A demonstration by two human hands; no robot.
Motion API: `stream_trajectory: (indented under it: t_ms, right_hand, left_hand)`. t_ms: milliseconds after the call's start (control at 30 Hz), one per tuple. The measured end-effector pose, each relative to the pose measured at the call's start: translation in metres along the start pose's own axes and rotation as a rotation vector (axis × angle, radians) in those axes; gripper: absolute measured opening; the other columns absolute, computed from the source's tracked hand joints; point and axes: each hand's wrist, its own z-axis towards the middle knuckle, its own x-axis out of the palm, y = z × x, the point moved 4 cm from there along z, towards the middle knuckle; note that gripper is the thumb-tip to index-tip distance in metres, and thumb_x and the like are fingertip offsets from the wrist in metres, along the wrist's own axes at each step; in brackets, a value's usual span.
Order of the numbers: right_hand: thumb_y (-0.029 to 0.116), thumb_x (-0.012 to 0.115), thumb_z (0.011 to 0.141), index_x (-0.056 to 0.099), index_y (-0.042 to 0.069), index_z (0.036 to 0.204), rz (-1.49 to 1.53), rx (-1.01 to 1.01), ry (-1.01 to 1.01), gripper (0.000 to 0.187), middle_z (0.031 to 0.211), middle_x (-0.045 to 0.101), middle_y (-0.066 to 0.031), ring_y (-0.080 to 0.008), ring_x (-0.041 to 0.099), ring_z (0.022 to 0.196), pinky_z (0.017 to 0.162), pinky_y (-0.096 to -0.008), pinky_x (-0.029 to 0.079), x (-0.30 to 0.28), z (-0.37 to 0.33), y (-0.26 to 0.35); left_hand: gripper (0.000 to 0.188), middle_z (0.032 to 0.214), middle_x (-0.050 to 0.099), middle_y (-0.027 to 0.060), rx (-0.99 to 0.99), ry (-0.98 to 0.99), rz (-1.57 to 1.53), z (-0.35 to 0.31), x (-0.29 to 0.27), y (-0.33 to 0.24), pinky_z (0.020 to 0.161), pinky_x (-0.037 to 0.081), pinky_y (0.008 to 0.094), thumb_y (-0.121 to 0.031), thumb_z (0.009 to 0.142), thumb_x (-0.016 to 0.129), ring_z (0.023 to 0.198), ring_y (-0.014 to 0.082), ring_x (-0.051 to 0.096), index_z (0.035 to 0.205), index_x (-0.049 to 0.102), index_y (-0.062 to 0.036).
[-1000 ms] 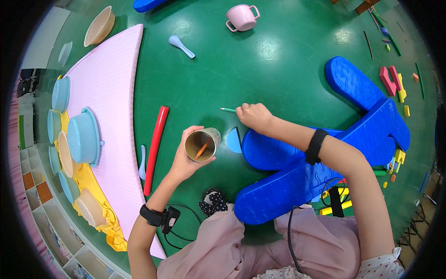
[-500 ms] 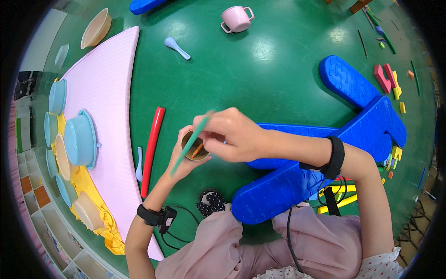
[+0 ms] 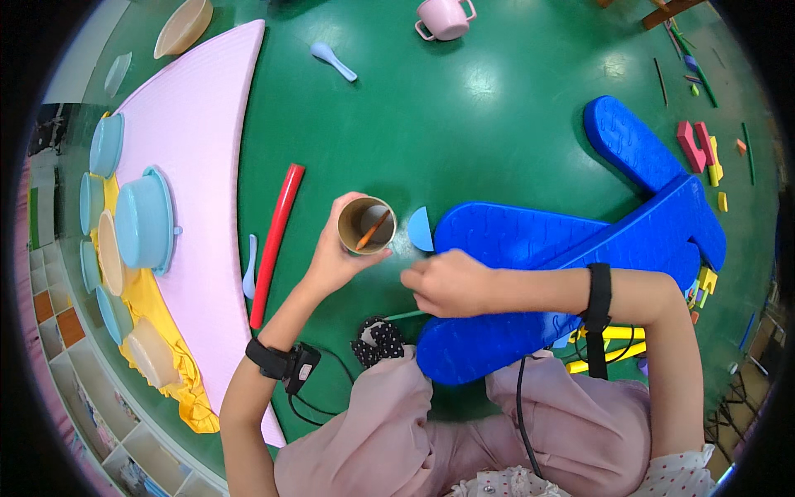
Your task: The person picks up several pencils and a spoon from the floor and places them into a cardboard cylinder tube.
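Note:
My left hand (image 3: 331, 261) grips a brown paper cup (image 3: 366, 224) above the green floor, its mouth facing up. An orange stick (image 3: 373, 230) leans inside the cup. My right hand (image 3: 447, 282) is closed just below and to the right of the cup, over the edge of a big blue foam piece (image 3: 563, 248). A thin green stick (image 3: 403, 316) pokes out from under that hand toward the lower left. A light blue half-disc (image 3: 421, 229) lies right beside the cup.
A red foam rod (image 3: 277, 232) and a pale blue spoon (image 3: 248, 265) lie along a pink foam mat (image 3: 199, 149) on the left. Blue bowls (image 3: 142, 219) sit at its left edge. A pink cup (image 3: 445, 16), another spoon (image 3: 333, 60) and small foam bits (image 3: 704, 153) lie farther away.
My right hand came from the floor beyond the cup, passed over the cup with the green stick, and has now drawn back toward my body. The cup stayed in my left hand.

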Motion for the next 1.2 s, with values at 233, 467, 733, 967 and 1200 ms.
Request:
stream_trajectory:
  t_ms: [233,467,733,967,1200]
  right_hand:
    - [0.014,0.062,0.068,0.065,0.008,0.077,-0.434,-0.211,0.107,0.011,0.075,0.066,-0.0046,-0.0226,0.066,0.072,0.055,-0.0354,0.051,0.091,0.017,-0.027]
    - [0.011,0.063,0.067,0.066,0.007,0.077,-0.335,-0.201,0.408,0.011,0.077,0.067,-0.0082,-0.0266,0.066,0.074,0.058,-0.039,0.052,0.085,0.011,-0.031]
    - [0.008,0.06,0.071,0.047,0.001,0.089,0.258,-0.274,-0.097,0.023,0.078,0.056,-0.014,-0.0319,0.061,0.065,0.055,-0.0412,0.048,-0.046,-0.012,0.015]
    - [-0.001,0.063,0.07,0.043,0.002,0.105,0.327,-0.38,-0.663,0.04,0.09,0.053,-0.0118,-0.0314,0.057,0.075,0.061,-0.0372,0.048,-0.092,-0.004,0.023]
    - [0.001,0.065,0.076,0.033,0.005,0.125,0.52,-0.315,-0.79,0.058,0.128,0.036,-0.016,-0.0317,0.054,0.101,0.082,-0.0349,0.05,-0.096,-0.007,0.018]
  left_hand:
    - [0.072,0.114,0.05,0.0073,0.019,-0.004,-0.028,0.002,0.004,-0.002,0.092,0.042,0.0333,-0.009,0.062,0.08,0.107,0.0197,0.052,0.121,0.04,-0.0072]
    - [0.074,0.115,0.05,0.0066,0.012,-0.014,-0.072,-0.004,0.004,0.004,0.092,0.042,0.0326,-0.008,0.061,0.081,0.107,0.0193,0.051,0.122,0.039,-0.0072]
    - [0.075,0.114,0.05,0.0066,-0.018,-0.001,-0.05,-0.005,0.002,0.007,0.092,0.042,0.0326,-0.008,0.061,0.081,0.108,0.0189,0.051,0.122,0.039,-0.007]
    - [0.076,0.119,0.046,0.0081,-0.018,0.042,-0.147,-0.003,0.003,0.01,0.095,0.04,0.0322,0.002,0.058,0.076,0.112,0.02,0.048,0.124,0.039,-0.006]
    - [0.084,0.116,0.047,0.0094,-0.236,0.004,-0.287,-0.016,0.006,0.018,0.092,0.043,0.0348,-0.002,0.058,0.081,0.109,0.0202,0.049,0.126,0.031,-0.0049]
